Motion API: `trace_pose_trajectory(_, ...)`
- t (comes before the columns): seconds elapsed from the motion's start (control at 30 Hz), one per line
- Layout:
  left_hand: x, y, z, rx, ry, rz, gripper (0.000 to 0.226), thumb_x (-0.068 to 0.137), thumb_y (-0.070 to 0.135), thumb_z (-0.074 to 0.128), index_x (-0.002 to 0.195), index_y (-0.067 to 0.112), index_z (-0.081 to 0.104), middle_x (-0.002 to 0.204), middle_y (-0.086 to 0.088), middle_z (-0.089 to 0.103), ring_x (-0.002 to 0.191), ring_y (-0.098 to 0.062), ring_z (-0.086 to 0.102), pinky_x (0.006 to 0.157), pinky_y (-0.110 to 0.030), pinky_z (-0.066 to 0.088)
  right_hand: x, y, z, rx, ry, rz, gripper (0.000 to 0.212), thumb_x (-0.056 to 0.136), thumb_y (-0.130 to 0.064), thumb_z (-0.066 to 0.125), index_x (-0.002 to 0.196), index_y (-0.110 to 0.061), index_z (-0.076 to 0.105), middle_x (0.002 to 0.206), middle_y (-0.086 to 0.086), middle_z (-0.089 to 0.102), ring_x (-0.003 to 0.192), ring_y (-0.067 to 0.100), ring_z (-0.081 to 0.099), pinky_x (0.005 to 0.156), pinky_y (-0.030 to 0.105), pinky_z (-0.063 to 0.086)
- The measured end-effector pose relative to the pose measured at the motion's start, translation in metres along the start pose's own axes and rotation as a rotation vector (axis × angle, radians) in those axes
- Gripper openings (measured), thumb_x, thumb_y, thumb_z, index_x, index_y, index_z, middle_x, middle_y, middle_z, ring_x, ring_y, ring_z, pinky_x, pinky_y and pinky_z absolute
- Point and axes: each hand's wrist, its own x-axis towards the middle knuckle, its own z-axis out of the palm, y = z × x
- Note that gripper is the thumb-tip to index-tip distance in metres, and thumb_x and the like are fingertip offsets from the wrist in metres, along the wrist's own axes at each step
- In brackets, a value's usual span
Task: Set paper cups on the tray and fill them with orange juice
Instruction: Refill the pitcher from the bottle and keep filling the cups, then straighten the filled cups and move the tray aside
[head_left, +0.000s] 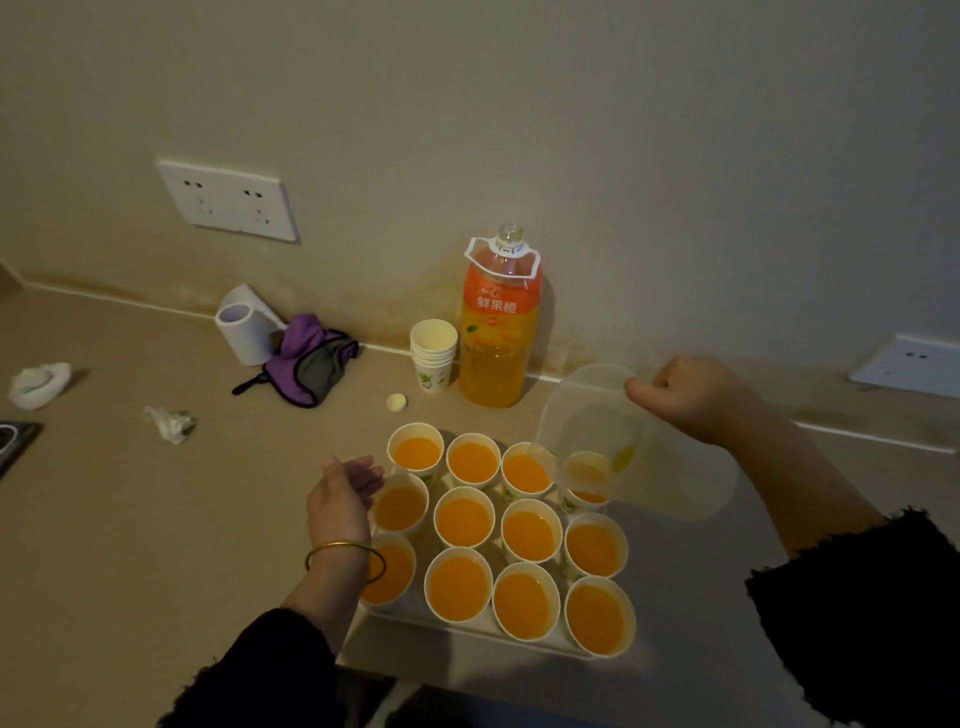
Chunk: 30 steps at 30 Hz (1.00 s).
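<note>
Several paper cups (464, 520) full of orange juice stand in rows on a clear tray (452, 625) near the counter's front edge. My right hand (698, 397) grips the rim of a clear plastic jug (613, 441), tipped over the back-right cup (587, 480); only a trace of juice shows inside the jug. My left hand (343, 491) hovers with relaxed fingers beside the left column of cups, holding nothing. An uncapped orange juice bottle (498, 332) stands behind the tray by the wall, with a stack of spare cups (432, 353) on its left.
A yellow bottle cap (396, 401) lies before the spare cups. A white roll (244, 327) and a purple cloth (309, 358) sit at the back left. Crumpled tissues (39, 384) lie at left, a dark hob corner (15, 441) at the far left edge.
</note>
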Motion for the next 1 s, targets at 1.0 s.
trace_pose_trajectory(1.0, 0.011, 0.006, -0.008, 0.042, 0.005, 0.054, 0.054, 0.103, 0.035, 0.018, 0.096, 0.004, 0.062, 0.087, -0.012, 0.065, 0.088, -0.027, 0.06, 0.082, -0.035, 0.042, 0.049, 0.023, 0.012, 0.486, 0.219, 0.271, 0.062, 0.092, -0.044, 0.036, 0.059, 0.001, 0.06, 0.083, 0.031, 0.065, 0.085, 0.042, 0.061, 0.084, 0.043, 0.046)
